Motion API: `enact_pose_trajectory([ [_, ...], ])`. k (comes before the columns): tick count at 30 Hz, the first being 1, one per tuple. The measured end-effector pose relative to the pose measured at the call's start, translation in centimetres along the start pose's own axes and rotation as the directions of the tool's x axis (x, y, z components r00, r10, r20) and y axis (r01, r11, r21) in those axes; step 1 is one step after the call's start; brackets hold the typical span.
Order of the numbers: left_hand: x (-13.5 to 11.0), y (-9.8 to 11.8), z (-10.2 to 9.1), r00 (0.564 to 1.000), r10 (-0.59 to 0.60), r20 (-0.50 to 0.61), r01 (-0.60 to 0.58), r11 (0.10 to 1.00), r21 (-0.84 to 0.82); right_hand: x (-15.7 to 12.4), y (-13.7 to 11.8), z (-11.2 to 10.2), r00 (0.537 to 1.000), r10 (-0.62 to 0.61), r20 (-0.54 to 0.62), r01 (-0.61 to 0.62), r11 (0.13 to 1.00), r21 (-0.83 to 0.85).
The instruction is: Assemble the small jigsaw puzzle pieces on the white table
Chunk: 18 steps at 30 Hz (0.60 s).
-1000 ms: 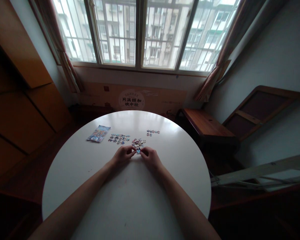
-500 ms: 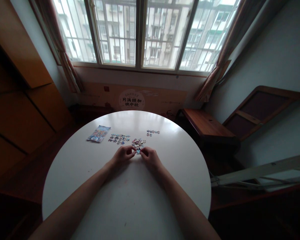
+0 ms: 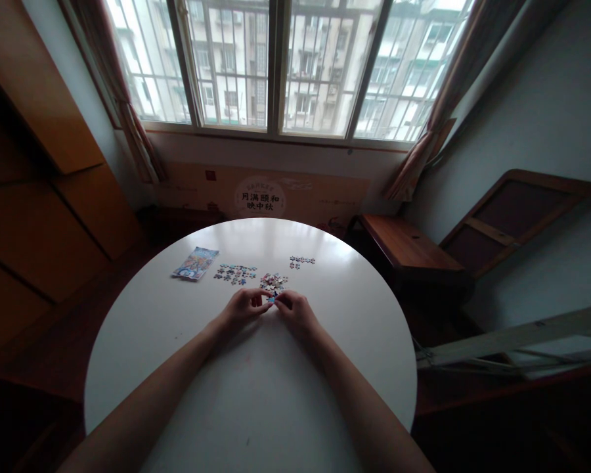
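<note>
Between my two hands is a small blue jigsaw puzzle piece (image 3: 270, 299), partly covered by the fingers. My right hand (image 3: 296, 309) pinches it from the right with thumb and index finger. From the left, my left hand (image 3: 242, 306) closes thumb and index fingertips on its edge. Just beyond the fingers lies a heap of loose puzzle pieces (image 3: 274, 281). To its left, a spread of puzzle pieces (image 3: 235, 272) lies flat in rough rows. A smaller group of puzzle pieces (image 3: 302, 261) sits farther back on the right.
Everything lies on a round white table (image 3: 201, 407). A shiny printed picture sheet or packet (image 3: 196, 263) is at the table's left. Beyond the table stand a low wooden bench (image 3: 408, 243) on the right and a barred window (image 3: 276, 66).
My left thumb and fingertips have shifted slightly right, onto the piece. The blue piece has turned or tilted a little between the fingers. My right hand is nearly still.
</note>
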State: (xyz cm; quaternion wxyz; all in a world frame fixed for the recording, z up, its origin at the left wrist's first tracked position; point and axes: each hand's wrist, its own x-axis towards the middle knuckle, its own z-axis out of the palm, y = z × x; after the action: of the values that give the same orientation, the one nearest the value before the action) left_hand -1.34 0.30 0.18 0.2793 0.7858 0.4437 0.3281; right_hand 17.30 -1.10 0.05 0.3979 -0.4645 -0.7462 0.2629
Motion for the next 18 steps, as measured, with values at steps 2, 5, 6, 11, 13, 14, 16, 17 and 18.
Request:
enact_pose_trajectory([
  [2,-0.03,0.22,-0.06,1.0,0.0,0.004,0.0,1.0,-0.001,0.02,-0.08,-0.05,1.0,-0.004,0.004,0.004,1.0,-0.003],
  [5,-0.08,0.44,-0.11,1.0,0.004,0.002,-0.004,1.0,-0.007,0.02,-0.27,-0.14,1.0,-0.011,0.004,0.011,1.0,-0.016],
  [6,-0.09,0.45,-0.11,1.0,0.004,0.004,-0.004,1.0,-0.012,0.02,-0.32,-0.16,1.0,-0.014,0.006,0.014,1.0,-0.02],
  [11,-0.06,0.17,-0.05,1.0,0.006,0.011,-0.006,1.0,-0.019,-0.07,-0.39,-0.13,1.0,-0.018,0.004,0.018,1.0,-0.024],
  [13,-0.05,0.08,-0.06,1.0,0.008,0.014,-0.008,1.0,-0.012,-0.09,-0.32,-0.09,1.0,-0.02,0.006,0.02,0.999,-0.025],
  [14,-0.05,0.06,-0.07,1.0,0.009,0.016,-0.009,1.0,-0.009,-0.1,-0.28,-0.08,1.0,-0.022,0.01,0.022,0.999,-0.026],
  [16,-0.07,0.08,-0.1,1.0,0.012,0.018,-0.012,1.0,-0.002,-0.1,-0.21,-0.08,1.0,-0.023,0.016,0.023,0.999,-0.027],
  [17,-0.08,0.1,-0.11,1.0,0.013,0.017,-0.013,1.0,0.001,-0.1,-0.19,-0.08,1.0,-0.023,0.017,0.024,0.999,-0.028],
  [18,-0.1,0.14,-0.12,1.0,0.014,0.016,-0.014,1.0,0.005,-0.09,-0.18,-0.08,1.0,-0.023,0.017,0.024,0.999,-0.029],
])
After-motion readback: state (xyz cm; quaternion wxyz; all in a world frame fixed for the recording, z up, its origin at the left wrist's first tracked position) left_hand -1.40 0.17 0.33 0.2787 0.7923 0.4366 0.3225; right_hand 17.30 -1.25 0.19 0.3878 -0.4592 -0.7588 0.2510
